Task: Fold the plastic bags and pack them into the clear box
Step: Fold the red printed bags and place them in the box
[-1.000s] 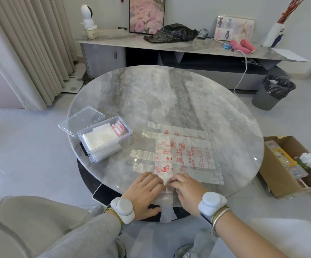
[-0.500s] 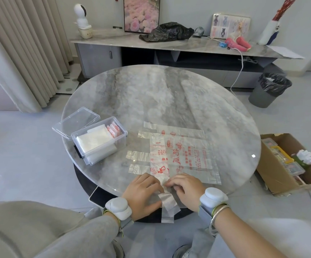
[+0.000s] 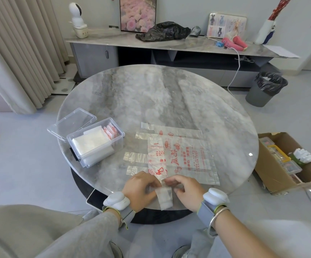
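Note:
A narrow folded strip of clear plastic bag (image 3: 163, 197) lies at the near edge of the round marble table (image 3: 156, 97). My left hand (image 3: 141, 189) and my right hand (image 3: 187, 190) pinch its upper end from either side. Just beyond them, several clear plastic bags with red print (image 3: 180, 155) lie flat and overlapping on the table. The clear box (image 3: 95, 141) stands open at the table's left edge, holding folded white bags and a few red-printed ones. Its clear lid (image 3: 71, 122) lies behind it.
A cardboard box (image 3: 289, 162) with odds and ends sits on the floor to the right. A grey bin with a black liner (image 3: 266, 88) stands further back. A low sideboard (image 3: 169, 49) runs along the wall. Curtains (image 3: 18, 53) hang at the left.
The folded strip has been drawn back toward me and shortened, its lower end now on the table rather than hanging over the edge. Both hands have closed their fingers on its top.

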Demonstrator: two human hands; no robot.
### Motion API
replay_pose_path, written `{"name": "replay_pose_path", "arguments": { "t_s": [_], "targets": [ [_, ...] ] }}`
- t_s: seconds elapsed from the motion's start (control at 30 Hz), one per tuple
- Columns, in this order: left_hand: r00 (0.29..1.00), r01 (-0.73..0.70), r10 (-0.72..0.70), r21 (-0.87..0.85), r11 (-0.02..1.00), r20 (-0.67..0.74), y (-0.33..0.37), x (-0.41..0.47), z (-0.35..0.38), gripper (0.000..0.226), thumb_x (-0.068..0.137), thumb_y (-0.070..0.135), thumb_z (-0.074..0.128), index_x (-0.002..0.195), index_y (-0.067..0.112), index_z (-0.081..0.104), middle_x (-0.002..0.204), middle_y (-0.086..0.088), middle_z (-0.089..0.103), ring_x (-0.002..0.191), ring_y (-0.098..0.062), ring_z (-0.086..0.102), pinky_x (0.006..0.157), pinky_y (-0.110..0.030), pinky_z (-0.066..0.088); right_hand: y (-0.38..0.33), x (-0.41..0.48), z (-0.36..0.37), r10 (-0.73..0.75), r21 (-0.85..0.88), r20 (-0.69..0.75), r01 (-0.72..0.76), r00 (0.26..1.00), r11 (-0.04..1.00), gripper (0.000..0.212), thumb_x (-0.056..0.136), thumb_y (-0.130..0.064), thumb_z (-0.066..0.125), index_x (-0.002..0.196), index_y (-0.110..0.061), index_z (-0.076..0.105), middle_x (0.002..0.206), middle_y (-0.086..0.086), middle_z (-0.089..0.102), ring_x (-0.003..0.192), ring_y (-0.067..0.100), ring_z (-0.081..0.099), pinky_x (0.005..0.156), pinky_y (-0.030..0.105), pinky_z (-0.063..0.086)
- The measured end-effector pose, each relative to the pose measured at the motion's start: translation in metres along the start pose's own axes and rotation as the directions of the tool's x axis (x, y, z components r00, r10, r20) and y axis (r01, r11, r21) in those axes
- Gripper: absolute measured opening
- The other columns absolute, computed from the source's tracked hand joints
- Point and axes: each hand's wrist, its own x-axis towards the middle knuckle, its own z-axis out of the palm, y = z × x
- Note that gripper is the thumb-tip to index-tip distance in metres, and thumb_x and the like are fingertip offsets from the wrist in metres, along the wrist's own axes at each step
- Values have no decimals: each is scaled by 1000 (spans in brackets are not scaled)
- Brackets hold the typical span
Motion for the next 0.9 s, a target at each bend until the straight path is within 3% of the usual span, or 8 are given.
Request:
{"name": "replay_pose_path", "arguments": {
  "t_s": [0.07, 0.17, 0.23, 0.47, 0.63, 0.77, 0.9],
  "targets": [
    [994, 105, -106, -72, 992, -11, 2, 2, 2, 14, 77, 40, 62, 90, 38, 66, 78, 22, 63, 82, 2, 56, 71, -16, 45, 1, 2, 0, 5, 49, 13, -6, 1000, 999, 46, 85, 5, 55, 117, -28, 63, 105, -18, 64, 102, 0, 58, 79, 3, 39],
    [977, 208, -212, -217, 954, 3, 2, 9, 2, 28, 77, 19, 73, 97, 36, 63, 81, 16, 67, 78, -6, 61, 71, -21, 51, 2, 4, 2, 29, 49, 78, -33, 997, 998, 58, 75, -9, 73, 126, -29, 54, 108, -14, 59, 101, 2, 56, 78, 8, 43],
    [968, 237, -248, -249, 939, -17, 0, 13, 1, 31, 77, 18, 80, 101, 30, 63, 80, 11, 66, 75, -9, 60, 68, -22, 51, 3, 6, 5, 37, 41, 82, -41, 996, 998, 63, 72, -16, 79, 126, -28, 50, 111, -10, 59, 100, 4, 55, 80, 12, 43],
    [951, 257, -294, -289, 922, -95, 1, 16, 2, 37, 76, 22, 82, 106, 24, 60, 80, 8, 64, 69, -8, 60, 66, -23, 52, -1, 16, 22, 129, 236, -175, -85, 976, 968, 29, 79, -16, 76, 104, -21, 62, 85, -6, 68, 70, 4, 56, 67, 8, 42],
    [932, 285, -345, -368, 885, -107, 0, 16, -6, 49, 77, 19, 82, 117, 23, 55, 90, 7, 66, 70, -6, 63, 66, -17, 51, -4, 23, 29, 180, 224, -190, -136, 965, 965, 34, 74, -28, 81, 100, -28, 58, 77, -8, 67, 64, 3, 55, 66, 16, 47],
    [944, 292, -328, -351, 890, -46, -2, 13, -15, 59, 77, 15, 81, 126, 25, 49, 99, 10, 66, 69, -5, 66, 66, -17, 51, 0, 27, 31, 199, 195, -187, -162, 962, 967, 31, 79, -21, 76, 103, -26, 58, 73, -8, 66, 59, 1, 53, 62, 15, 44],
    [956, 286, -293, -214, 934, 2, 0, 10, -22, 67, 80, 10, 74, 135, 30, 41, 104, 18, 63, 72, -2, 66, 68, -15, 47, 3, 28, 32, 205, 187, -221, -165, 953, 968, 27, 80, -24, 75, 101, -27, 57, 72, -8, 66, 62, 4, 55, 63, 19, 44]
  ]
}}
